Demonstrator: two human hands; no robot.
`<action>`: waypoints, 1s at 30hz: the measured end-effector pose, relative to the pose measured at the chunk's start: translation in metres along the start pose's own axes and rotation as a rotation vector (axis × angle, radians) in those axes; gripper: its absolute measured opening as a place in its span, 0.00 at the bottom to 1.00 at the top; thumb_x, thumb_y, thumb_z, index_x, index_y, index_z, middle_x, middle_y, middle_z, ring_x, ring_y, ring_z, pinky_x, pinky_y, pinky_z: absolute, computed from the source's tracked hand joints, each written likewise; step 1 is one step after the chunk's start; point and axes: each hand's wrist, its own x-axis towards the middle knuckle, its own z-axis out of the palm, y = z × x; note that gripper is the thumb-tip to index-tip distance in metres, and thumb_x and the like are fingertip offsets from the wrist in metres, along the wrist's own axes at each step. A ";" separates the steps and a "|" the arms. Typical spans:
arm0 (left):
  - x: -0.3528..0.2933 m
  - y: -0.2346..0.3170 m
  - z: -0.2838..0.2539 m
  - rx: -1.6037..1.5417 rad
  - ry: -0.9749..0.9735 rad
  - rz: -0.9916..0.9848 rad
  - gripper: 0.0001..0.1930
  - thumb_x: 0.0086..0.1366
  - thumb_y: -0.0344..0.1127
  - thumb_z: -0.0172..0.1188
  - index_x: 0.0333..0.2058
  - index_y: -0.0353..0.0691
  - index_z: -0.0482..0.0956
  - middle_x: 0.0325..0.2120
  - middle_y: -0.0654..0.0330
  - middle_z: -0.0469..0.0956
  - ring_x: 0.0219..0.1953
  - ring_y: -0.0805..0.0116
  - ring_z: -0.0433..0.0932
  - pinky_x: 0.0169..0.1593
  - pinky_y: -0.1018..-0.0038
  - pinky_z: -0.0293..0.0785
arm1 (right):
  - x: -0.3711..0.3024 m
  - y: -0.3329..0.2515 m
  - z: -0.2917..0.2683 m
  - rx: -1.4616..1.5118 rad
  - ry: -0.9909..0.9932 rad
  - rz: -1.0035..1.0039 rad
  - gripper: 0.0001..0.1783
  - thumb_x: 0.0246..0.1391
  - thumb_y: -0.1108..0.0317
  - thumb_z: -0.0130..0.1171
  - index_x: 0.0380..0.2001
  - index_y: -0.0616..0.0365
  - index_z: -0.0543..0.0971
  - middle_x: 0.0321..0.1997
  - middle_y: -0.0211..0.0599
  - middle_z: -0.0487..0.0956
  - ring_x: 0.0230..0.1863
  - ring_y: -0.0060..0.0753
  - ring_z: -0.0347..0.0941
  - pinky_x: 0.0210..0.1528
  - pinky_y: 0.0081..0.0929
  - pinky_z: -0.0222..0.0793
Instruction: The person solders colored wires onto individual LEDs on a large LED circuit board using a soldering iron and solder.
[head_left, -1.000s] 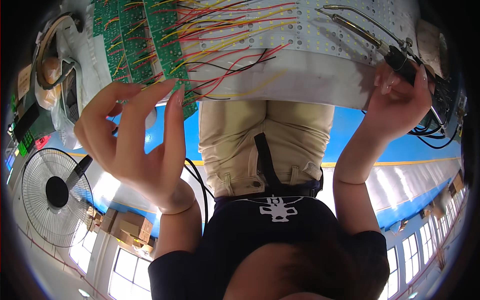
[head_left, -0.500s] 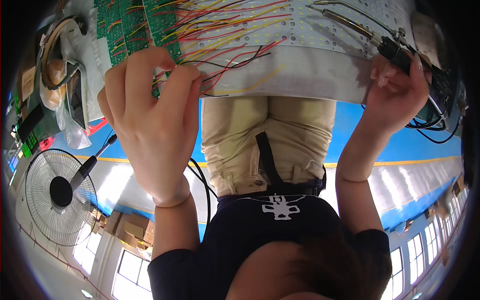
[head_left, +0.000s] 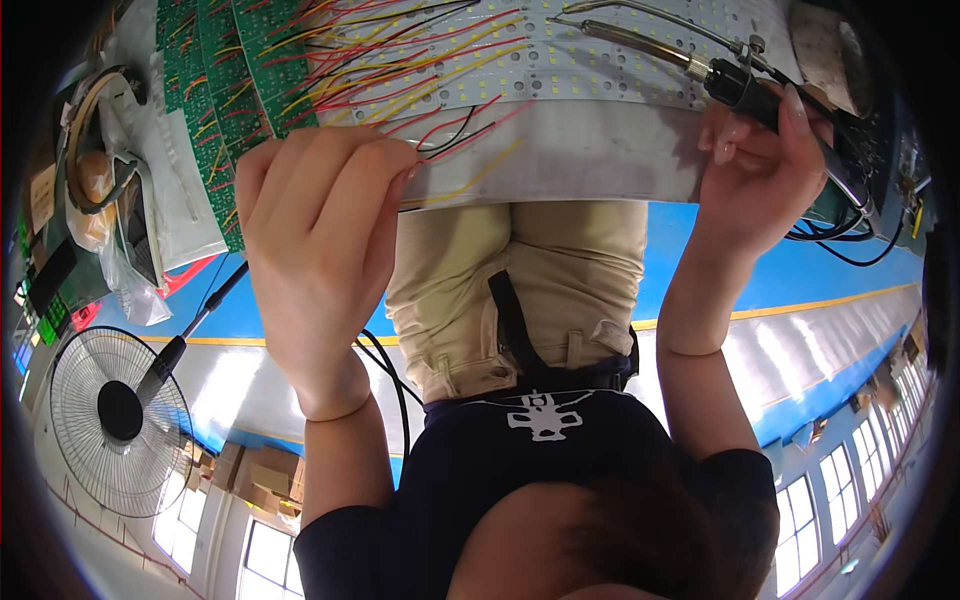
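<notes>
My left hand (head_left: 320, 240) shows its back, fingers bent close together, tips on the red and yellow wires (head_left: 440, 110) at the near edge of a white LED panel (head_left: 600, 70). What lies under the fingertips is hidden. My right hand (head_left: 770, 175) grips the black handle of a soldering iron (head_left: 745, 85) at the panel's right end. The iron's metal tip (head_left: 610, 35) points left across the panel, above the wires. Green circuit boards (head_left: 200, 90) with more wires lie left of the panel.
A roll of tape (head_left: 90, 160) and clear plastic bags (head_left: 130, 280) sit at the far left. A floor fan (head_left: 120, 420) stands lower left. Black cables (head_left: 840, 240) hang at the right. My beige trousers (head_left: 520, 280) and blue floor (head_left: 720, 270) show below the bench edge.
My left hand has moved right and up to the wires, its spread fingers closing together. My right hand has stayed on the soldering iron, shifting only slightly.
</notes>
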 end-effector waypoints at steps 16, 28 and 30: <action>0.007 0.024 0.029 -0.251 0.219 -0.245 0.05 0.53 0.19 0.60 0.29 0.35 0.78 0.26 0.59 0.77 0.28 0.70 0.74 0.29 0.79 0.69 | -0.004 -0.005 0.008 -0.045 0.070 0.037 0.08 0.51 0.72 0.54 0.26 0.65 0.67 0.12 0.41 0.68 0.10 0.30 0.63 0.14 0.26 0.63; 0.009 0.021 0.057 -0.283 0.357 -0.210 0.07 0.49 0.23 0.63 0.29 0.39 0.78 0.25 0.60 0.74 0.28 0.63 0.73 0.32 0.71 0.68 | -0.002 -0.005 0.008 -0.080 0.032 -0.006 0.08 0.50 0.73 0.53 0.25 0.64 0.66 0.13 0.39 0.67 0.09 0.27 0.63 0.13 0.22 0.60; 0.009 0.022 0.056 -0.269 0.344 -0.199 0.07 0.50 0.21 0.63 0.29 0.36 0.79 0.27 0.59 0.75 0.28 0.66 0.74 0.31 0.74 0.71 | -0.003 -0.005 0.009 -0.113 0.074 -0.002 0.08 0.49 0.73 0.54 0.23 0.63 0.66 0.13 0.38 0.67 0.09 0.26 0.63 0.12 0.21 0.59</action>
